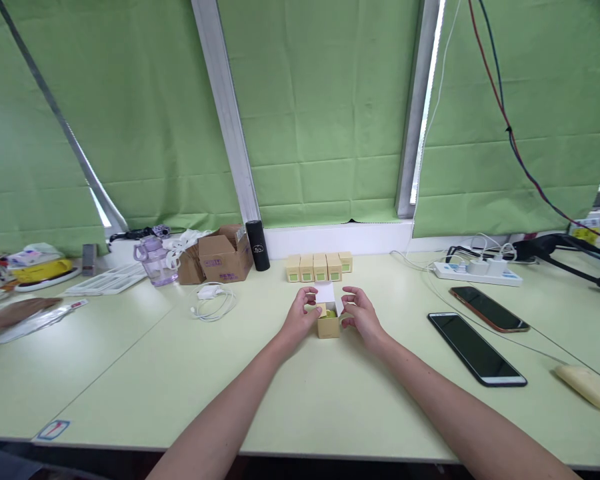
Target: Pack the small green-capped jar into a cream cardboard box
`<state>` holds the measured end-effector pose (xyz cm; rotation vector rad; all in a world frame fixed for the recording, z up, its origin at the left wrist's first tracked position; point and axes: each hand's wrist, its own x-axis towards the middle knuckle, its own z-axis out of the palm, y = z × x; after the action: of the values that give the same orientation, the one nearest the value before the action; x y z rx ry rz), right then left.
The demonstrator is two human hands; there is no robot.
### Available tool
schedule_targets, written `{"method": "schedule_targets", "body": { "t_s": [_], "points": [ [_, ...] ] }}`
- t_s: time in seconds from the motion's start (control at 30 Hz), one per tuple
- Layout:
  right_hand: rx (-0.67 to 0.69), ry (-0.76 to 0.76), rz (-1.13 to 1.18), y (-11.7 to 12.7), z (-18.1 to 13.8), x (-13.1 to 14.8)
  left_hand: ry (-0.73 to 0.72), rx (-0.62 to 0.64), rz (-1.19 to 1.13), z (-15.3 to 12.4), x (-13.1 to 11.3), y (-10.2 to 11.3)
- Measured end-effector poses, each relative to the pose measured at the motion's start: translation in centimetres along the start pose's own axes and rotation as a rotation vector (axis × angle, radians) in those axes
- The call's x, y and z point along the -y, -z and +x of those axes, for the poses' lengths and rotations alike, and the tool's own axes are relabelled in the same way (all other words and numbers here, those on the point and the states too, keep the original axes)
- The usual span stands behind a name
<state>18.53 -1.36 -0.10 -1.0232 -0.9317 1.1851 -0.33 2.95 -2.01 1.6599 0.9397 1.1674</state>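
A small tan cardboard box [329, 328] stands on the table in front of me with its top open. Its white-lined lid [325, 292] points up at the back, and something yellow-green [331, 313] shows inside. My left hand [303, 315] is curled at the box's left side, its thumb on the left flap. On the other side, the bent fingers of my right hand [361, 316] hold the white inner side of the right flap. Just behind, several closed tan boxes [320, 267] with green labels stand in a row.
To the left are a white charger cable [215, 301], a larger brown carton [226, 253], a black bottle [257, 245] and a purple jug [155, 261]. Another person's hand [23, 312] rests at far left. Two phones [477, 349] and a power strip [477, 272] lie right.
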Motion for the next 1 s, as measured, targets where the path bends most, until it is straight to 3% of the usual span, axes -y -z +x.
{"method": "schedule_targets", "body": {
  "t_s": [0.47, 1.0],
  "points": [
    [0.092, 0.002, -0.035, -0.1, 0.2, -0.9, -0.002, 0.022, 0.041, -0.2, -0.8, -0.1],
    [0.106, -0.007, -0.125, -0.3, 0.3, -1.3, -0.010, 0.018, 0.063, -0.4, -1.1, -0.2]
  ]
}}
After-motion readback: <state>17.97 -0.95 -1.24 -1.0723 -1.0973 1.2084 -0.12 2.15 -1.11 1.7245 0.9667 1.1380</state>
